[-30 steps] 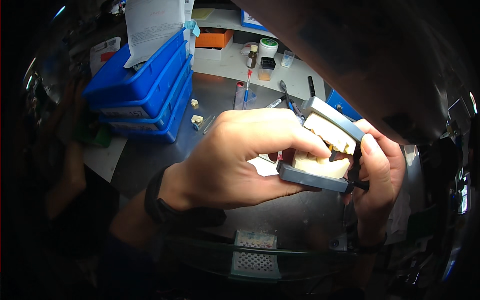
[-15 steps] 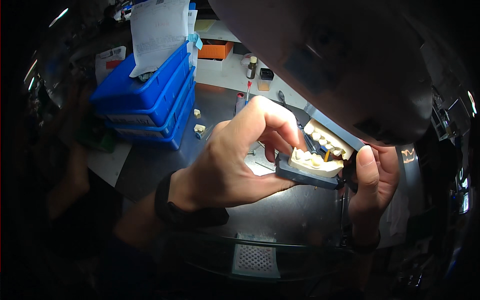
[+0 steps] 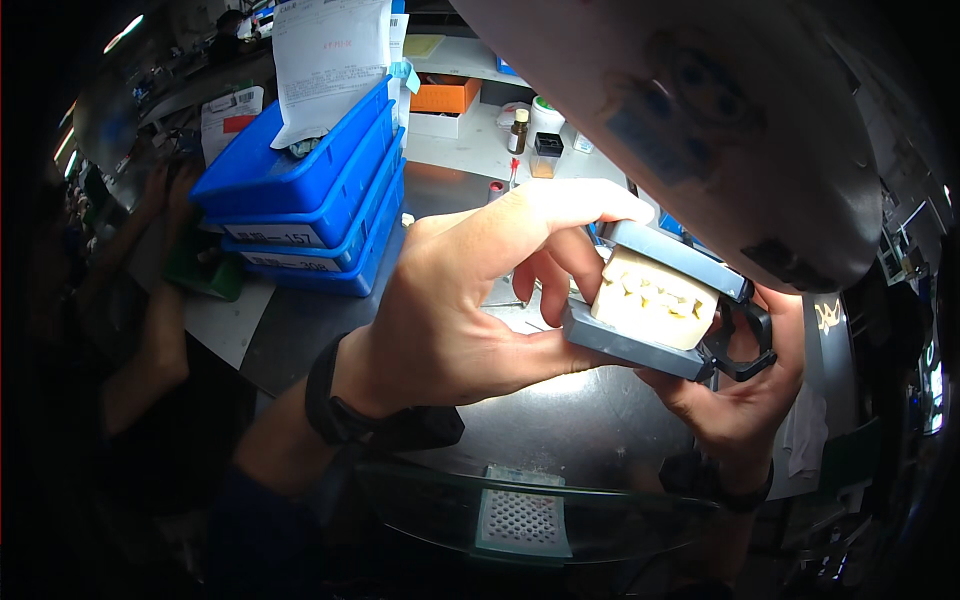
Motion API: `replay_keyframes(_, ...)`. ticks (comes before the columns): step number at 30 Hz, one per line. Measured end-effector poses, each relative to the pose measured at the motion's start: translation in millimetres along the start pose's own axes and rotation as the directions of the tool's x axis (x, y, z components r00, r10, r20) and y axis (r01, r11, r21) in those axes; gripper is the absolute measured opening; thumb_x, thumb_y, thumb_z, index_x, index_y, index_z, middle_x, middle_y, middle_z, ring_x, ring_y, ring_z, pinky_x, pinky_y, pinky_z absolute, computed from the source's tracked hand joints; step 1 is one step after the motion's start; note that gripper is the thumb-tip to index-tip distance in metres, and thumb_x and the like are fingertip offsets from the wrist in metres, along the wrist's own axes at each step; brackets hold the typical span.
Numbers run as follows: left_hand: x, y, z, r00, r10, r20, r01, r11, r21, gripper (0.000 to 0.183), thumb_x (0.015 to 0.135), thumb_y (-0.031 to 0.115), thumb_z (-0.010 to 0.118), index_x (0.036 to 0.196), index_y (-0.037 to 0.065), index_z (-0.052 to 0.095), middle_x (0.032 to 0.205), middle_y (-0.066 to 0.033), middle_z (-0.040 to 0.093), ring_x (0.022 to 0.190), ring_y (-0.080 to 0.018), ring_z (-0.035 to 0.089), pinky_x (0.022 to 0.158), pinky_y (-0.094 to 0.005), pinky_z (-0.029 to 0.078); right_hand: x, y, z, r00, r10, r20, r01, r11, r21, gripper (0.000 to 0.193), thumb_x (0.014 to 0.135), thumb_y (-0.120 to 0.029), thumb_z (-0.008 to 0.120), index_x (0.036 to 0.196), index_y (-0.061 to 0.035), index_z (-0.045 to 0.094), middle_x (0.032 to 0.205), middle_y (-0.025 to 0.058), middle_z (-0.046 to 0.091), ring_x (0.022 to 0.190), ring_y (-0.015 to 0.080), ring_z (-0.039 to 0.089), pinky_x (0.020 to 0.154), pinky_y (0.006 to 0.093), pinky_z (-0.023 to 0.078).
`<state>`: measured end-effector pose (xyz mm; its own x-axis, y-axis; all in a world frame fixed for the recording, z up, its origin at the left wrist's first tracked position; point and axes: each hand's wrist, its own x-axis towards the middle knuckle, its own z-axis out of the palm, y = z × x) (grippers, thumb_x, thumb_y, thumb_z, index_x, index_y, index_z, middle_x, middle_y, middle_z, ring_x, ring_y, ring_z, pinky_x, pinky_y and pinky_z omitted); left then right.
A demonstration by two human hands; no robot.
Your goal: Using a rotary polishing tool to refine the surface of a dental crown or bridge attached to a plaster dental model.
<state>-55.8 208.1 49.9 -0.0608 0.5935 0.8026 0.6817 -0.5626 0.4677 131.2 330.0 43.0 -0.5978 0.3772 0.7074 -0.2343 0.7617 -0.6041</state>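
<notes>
A dental model [image 3: 655,303] with cream tooth arches on dark grey bases is held up beneath the lamp, its upper and lower teeth meeting. My left hand [image 3: 480,300] grips its left end, thumb under the lower base and forefinger over the upper one. Around the hinge end, my right hand [image 3: 745,385] is closed, its thumb beneath the lower base; some of its fingers are hidden behind the black hinge [image 3: 748,350]. Both wrists wear dark bands.
Stacked blue trays [image 3: 300,215] with papers stand at left. Behind are an orange box [image 3: 445,95], a small brown bottle [image 3: 517,132] and a black-lidded jar [image 3: 546,155]. A big lamp head [image 3: 690,120] hangs close above. A perforated pad [image 3: 522,520] lies in front. Another person's arm [image 3: 150,350] is at far left.
The model has gone from gaping to closed, its upper half swung down onto the lower. My left forefinger now lies over the upper base, and my right thumb has moved below.
</notes>
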Motion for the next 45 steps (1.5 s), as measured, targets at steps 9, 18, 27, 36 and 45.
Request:
replay_keyframes(9, 1, 0, 0, 0.997, 0.071, 0.0, -0.071, 0.997, 0.027, 0.057, 0.057, 0.014, 0.091, 0.098, -0.005, 0.056, 0.075, -0.0077, 0.061, 0.068, -0.0116, 0.059, 0.059, -0.0234, 0.048, -6, 3, -12, 0.987, 0.015, 0.159, -0.001, 0.996, -0.087, 0.081, 0.06, -0.013, 0.089, 0.122, 0.0054, 0.039, 0.119, 0.0204, 0.054, 0.11, 0.027, 0.058, 0.095, 0.0402, 0.049)
replay_keyframes(18, 0, -2, 2, 1.0, 0.014, -0.011, -0.014, 0.998, -0.057, 0.058, 0.056, 0.012, 0.091, 0.099, -0.007, 0.056, 0.075, -0.0077, 0.062, 0.068, -0.0107, 0.058, 0.059, -0.0224, 0.047, -8, -6, -12, 0.994, 0.056, 0.091, -0.039, 0.982, -0.183, 0.083, 0.061, -0.022, 0.089, 0.12, 0.0058, 0.039, 0.115, 0.0185, 0.054, 0.11, 0.0256, 0.057, 0.095, 0.04, 0.049)
replay_keyframes(27, -2, 0, 0, 0.994, -0.099, 0.034, 0.101, 0.992, -0.071, 0.047, 0.059, 0.008, 0.088, 0.09, -0.005, 0.056, 0.077, -0.0085, 0.062, 0.072, -0.0106, 0.059, 0.064, -0.023, 0.048, -8, -14, -12, 0.995, -0.064, 0.073, 0.075, 0.984, -0.163, 0.095, 0.054, -0.033, 0.092, 0.124, 0.0027, 0.04, 0.117, 0.0131, 0.05, 0.11, 0.0246, 0.055, 0.095, 0.0406, 0.05)
replay_keyframes(36, 0, 1, 0, 0.988, -0.139, 0.072, 0.146, 0.983, -0.109, 0.043, 0.06, 0.003, 0.086, 0.09, -0.004, 0.055, 0.08, -0.0096, 0.063, 0.073, -0.0118, 0.06, 0.068, -0.0247, 0.049, 2, -32, -16, 0.968, -0.12, 0.221, 0.198, 0.905, -0.377, 0.1, 0.049, -0.037, 0.093, 0.126, 0.0039, 0.043, 0.116, 0.0122, 0.049, 0.11, 0.0233, 0.054, 0.095, 0.0426, 0.049)
replay_keyframes(45, 2, 10, -2, 0.996, -0.064, 0.056, 0.066, 0.997, -0.036, 0.051, 0.057, 0.004, 0.089, 0.094, -0.006, 0.054, 0.083, -0.0124, 0.063, 0.074, -0.0134, 0.061, 0.067, -0.0255, 0.052, -16, -4, -16, 1.0, -0.013, 0.008, 0.015, 0.97, -0.244, 0.091, 0.053, -0.033, 0.092, 0.119, 0.0041, 0.041, 0.111, 0.0145, 0.055, 0.103, 0.0235, 0.059, 0.091, 0.0374, 0.051)
